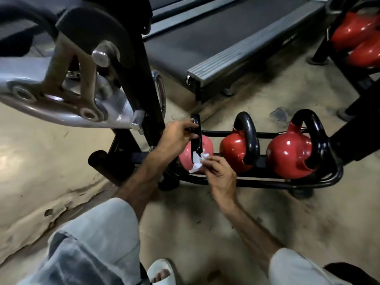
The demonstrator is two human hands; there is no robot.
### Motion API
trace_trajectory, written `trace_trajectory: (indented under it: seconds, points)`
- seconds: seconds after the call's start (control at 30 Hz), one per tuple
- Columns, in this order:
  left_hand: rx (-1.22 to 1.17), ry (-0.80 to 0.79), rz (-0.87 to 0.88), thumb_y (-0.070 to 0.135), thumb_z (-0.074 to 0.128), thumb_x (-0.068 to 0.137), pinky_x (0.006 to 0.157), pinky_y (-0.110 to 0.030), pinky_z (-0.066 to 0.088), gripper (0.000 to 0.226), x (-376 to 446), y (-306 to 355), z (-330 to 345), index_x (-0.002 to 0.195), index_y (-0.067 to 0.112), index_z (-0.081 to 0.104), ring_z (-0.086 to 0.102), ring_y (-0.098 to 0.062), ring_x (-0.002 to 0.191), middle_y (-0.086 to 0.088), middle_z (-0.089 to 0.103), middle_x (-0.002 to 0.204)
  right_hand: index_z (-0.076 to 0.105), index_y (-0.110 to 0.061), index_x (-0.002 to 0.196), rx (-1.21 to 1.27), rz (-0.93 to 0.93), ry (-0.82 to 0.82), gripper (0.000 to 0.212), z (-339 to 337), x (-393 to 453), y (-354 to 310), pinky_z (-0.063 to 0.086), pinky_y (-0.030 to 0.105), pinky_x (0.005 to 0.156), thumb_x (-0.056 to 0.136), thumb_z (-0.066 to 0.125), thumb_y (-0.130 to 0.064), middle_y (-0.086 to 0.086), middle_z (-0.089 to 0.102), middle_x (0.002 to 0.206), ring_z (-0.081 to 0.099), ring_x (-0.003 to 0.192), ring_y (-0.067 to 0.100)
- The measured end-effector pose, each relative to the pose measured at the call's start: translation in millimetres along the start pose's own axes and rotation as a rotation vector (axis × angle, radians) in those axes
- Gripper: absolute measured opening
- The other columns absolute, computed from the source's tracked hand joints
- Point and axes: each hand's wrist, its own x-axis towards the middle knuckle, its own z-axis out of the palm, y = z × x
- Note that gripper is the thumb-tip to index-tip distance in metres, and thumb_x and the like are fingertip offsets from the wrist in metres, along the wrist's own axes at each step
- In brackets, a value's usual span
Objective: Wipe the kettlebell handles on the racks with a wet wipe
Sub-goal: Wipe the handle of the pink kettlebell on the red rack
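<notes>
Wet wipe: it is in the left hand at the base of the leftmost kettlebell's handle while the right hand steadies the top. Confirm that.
Wrong hands. The head view shows the right hand pinching the wet wipe at the handle base, while the left hand steadies the top.

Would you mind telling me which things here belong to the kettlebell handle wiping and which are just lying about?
Part of the job:
- wet wipe, pinched by the right hand
- leftmost kettlebell, its black handle held by the left hand
- middle kettlebell
- right kettlebell
- low black rack

Just lying about:
- treadmill
- silver machine arm
</notes>
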Motion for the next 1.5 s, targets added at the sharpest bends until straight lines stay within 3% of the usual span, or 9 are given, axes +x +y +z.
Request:
trace_trajectory:
  seconds: [0.13, 0.27, 0.43, 0.63, 0.9, 1.0, 1.2, 1.3, 1.5]
  points:
    - [-0.141, 0.035, -0.061, -0.017, 0.058, 0.083, 0.077, -0.029, 0.058, 0.03, 3.3, -0.1, 0.4, 0.109, -0.006, 0.067, 0.065, -0.02, 0.095, -0.014, 0.061, 0.126, 0.077, -0.019, 0.097, 0.108, 0.095, 0.115, 0.02, 13.7, 44.3, -18.9, 0.05, 0.015, 0.076, 0.083, 0.072, -0.006, -0.013, 0.072, 0.091, 0.066, 0.085, -0.001]
    - [-0.189, 0.07, -0.083, -0.014, 0.055, 0.085, 0.085, -0.046, 0.057, 0.03, 2.8, -6.8, 0.6, 0.107, -0.001, 0.069, 0.065, -0.024, 0.102, -0.01, 0.064, 0.122, 0.077, -0.02, 0.098, 0.098, 0.169, 0.078, 0.017, 11.9, 57.8, -24.0, 0.05, 0.014, 0.075, 0.085, 0.072, -0.011, -0.011, 0.075, 0.094, 0.068, 0.087, 0.0]
    - [-0.227, 0.094, -0.129, -0.017, 0.051, 0.084, 0.08, -0.039, 0.059, 0.038, 3.0, -5.7, 1.6, 0.108, 0.006, 0.07, 0.067, -0.022, 0.097, -0.007, 0.066, 0.116, 0.076, -0.016, 0.092, 0.072, 0.061, 0.075, 0.031, 3.4, 7.0, -10.2, 0.051, 0.019, 0.074, 0.078, 0.068, 0.01, -0.008, 0.07, 0.086, 0.066, 0.08, 0.003]
    - [-0.188, 0.124, -0.088, -0.01, 0.055, 0.084, 0.077, -0.022, 0.056, 0.036, -6.1, -4.7, 0.4, 0.108, 0.011, 0.071, 0.064, -0.006, 0.086, -0.003, 0.071, 0.101, 0.077, -0.017, 0.096, -0.011, -0.034, 0.107, 0.022, 19.4, 65.0, -31.0, 0.047, 0.012, 0.071, 0.083, 0.069, -0.001, -0.004, 0.067, 0.092, 0.062, 0.082, 0.002]
    - [-0.276, 0.058, -0.112, -0.017, 0.044, 0.085, 0.087, -0.045, 0.056, 0.043, 4.4, -5.4, -5.8, 0.118, 0.006, 0.061, 0.065, -0.027, 0.103, -0.01, 0.065, 0.117, 0.071, -0.016, 0.109, -0.605, -0.62, -0.294, 0.022, -3.3, 24.3, -3.5, 0.045, 0.016, 0.068, 0.088, 0.069, -0.024, 0.004, 0.051, 0.105, 0.047, 0.09, 0.01]
    - [-0.286, 0.08, -0.126, -0.015, 0.044, 0.086, 0.084, -0.049, 0.056, 0.039, 9.5, -7.8, -4.9, 0.114, 0.005, 0.062, 0.066, -0.035, 0.099, -0.013, 0.067, 0.111, 0.071, -0.015, 0.104, -0.75, -0.799, -0.292, 0.02, -1.2, 44.1, -18.4, 0.045, 0.029, 0.068, 0.093, 0.058, -0.026, 0.006, 0.054, 0.098, 0.048, 0.087, 0.019]
    - [-0.256, 0.087, -0.111, -0.015, 0.047, 0.082, 0.08, -0.043, 0.058, 0.041, 14.7, -11.0, -5.7, 0.109, 0.01, 0.064, 0.066, -0.032, 0.093, -0.01, 0.069, 0.105, 0.076, -0.02, 0.086, -0.93, -1.056, -0.365, 0.036, 12.6, 56.0, -23.6, 0.033, 0.031, 0.072, 0.086, 0.041, -0.029, 0.0, 0.062, 0.088, 0.038, 0.086, 0.02]
    - [-0.252, 0.067, -0.095, -0.018, 0.042, 0.082, 0.067, -0.028, 0.053, 0.044, 16.5, -9.4, -6.2, 0.111, 0.008, 0.062, 0.065, -0.024, 0.087, -0.013, 0.068, 0.107, 0.075, -0.025, 0.075, -1.136, -1.229, -0.468, 0.024, 6.7, 58.7, -21.1, 0.028, 0.036, 0.072, 0.081, 0.051, -0.027, -0.005, 0.062, 0.078, 0.042, 0.086, 0.024]
    - [-0.371, 0.058, -0.155, -0.017, 0.035, 0.089, 0.058, -0.012, 0.049, 0.04, 17.0, -8.7, -10.3, 0.118, 0.001, 0.056, 0.062, -0.012, 0.082, -0.017, 0.066, 0.111, 0.073, -0.016, 0.067, -1.241, -1.122, -0.57, 0.044, 21.4, 85.6, -54.7, 0.037, 0.042, 0.078, 0.085, 0.034, -0.028, 0.001, 0.065, 0.069, 0.055, 0.09, 0.03]
